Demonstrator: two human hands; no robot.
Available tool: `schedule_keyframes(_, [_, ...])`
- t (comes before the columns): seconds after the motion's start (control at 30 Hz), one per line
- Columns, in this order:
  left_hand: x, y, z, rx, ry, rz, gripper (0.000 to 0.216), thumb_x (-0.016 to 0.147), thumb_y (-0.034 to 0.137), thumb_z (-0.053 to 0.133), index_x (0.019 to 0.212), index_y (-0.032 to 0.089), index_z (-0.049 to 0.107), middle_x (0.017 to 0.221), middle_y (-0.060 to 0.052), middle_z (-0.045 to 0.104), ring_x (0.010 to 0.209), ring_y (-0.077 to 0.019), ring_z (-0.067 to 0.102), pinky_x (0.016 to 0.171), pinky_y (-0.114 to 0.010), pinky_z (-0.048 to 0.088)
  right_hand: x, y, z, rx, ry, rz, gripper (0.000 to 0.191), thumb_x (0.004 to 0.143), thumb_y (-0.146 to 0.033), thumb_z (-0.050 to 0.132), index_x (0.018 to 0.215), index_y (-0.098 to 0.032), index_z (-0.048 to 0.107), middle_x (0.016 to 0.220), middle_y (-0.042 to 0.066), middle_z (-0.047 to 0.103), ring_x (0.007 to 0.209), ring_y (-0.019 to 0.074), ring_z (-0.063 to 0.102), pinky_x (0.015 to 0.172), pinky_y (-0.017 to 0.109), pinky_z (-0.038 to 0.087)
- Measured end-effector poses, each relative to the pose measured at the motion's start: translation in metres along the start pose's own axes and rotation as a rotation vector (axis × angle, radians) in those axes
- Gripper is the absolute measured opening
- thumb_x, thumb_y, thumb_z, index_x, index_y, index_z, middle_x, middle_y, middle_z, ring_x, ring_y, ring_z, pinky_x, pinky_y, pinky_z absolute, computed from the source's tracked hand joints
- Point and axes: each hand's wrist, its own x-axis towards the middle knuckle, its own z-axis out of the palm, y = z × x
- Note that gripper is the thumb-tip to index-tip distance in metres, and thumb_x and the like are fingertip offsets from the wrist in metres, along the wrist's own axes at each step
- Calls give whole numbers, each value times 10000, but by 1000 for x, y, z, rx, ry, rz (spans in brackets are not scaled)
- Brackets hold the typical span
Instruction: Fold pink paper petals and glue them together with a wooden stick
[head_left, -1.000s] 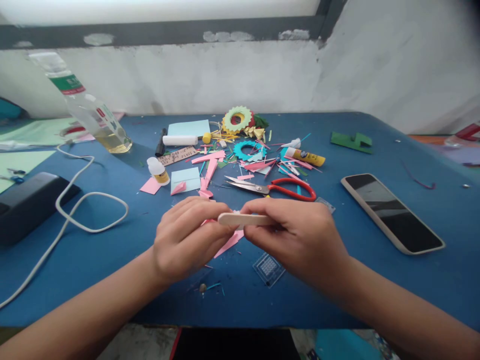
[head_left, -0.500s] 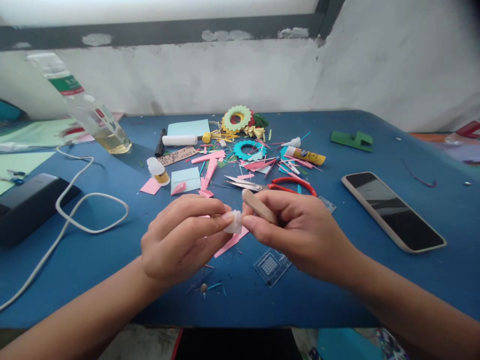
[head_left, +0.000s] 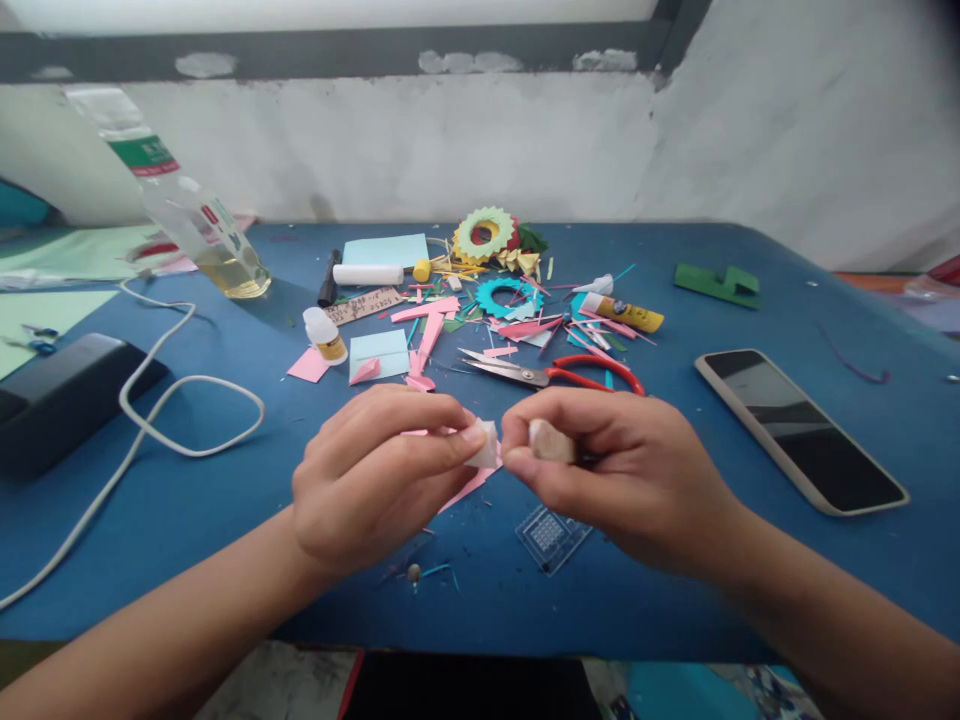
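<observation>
My left hand (head_left: 379, 465) pinches a small whitish piece (head_left: 489, 445) between thumb and fingertips; its exact kind is unclear. Just to the right, my right hand (head_left: 637, 480) is closed around a short tan stick (head_left: 551, 441) with a pale, rounded end facing me. The right thumb and forefinger meet close to the whitish piece, and I cannot tell whether they touch it. Behind the hands lie red-handled scissors (head_left: 525, 373) with the blades slightly apart. Pink paper strips (head_left: 472, 487) lie below the whitish piece, partly hidden by my fingers.
Paper scraps, a blue toothed ring (head_left: 510, 298) and a glue tube (head_left: 622, 312) spread across the back. A small white bottle (head_left: 325, 335) stands left. Further out are a tall bottle (head_left: 232, 270), a white cable (head_left: 217, 380), a phone (head_left: 802, 430) and a clear stencil-like plate (head_left: 553, 538).
The tan stick has turned so its pale end points more toward me. My right hand has shifted slightly right, away from the whitish piece. The whole view has moved a little.
</observation>
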Motion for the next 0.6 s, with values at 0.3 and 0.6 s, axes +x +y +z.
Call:
schedule_keyframes(0.3, [-3, -2, -1, -21, 21, 20, 115, 748, 140, 698, 787, 151, 590, 784, -13, 660, 694, -90, 624, 625, -202, 551, 3, -4, -4, 86, -61, 135, 129, 812, -257, 591, 706, -187, 570, 550, -63, 388, 470, 51, 299, 395, 188, 228])
schedule_keyframes(0.6, [0, -4, -1, -46, 22, 43, 154, 725, 116, 714, 793, 145, 578, 788, -6, 650, 700, -81, 627, 633, -183, 545, 9, 4, -6, 379, -124, 172, 99, 816, -238, 602, 737, -182, 586, 560, -75, 369, 465, 44, 216, 410, 192, 194])
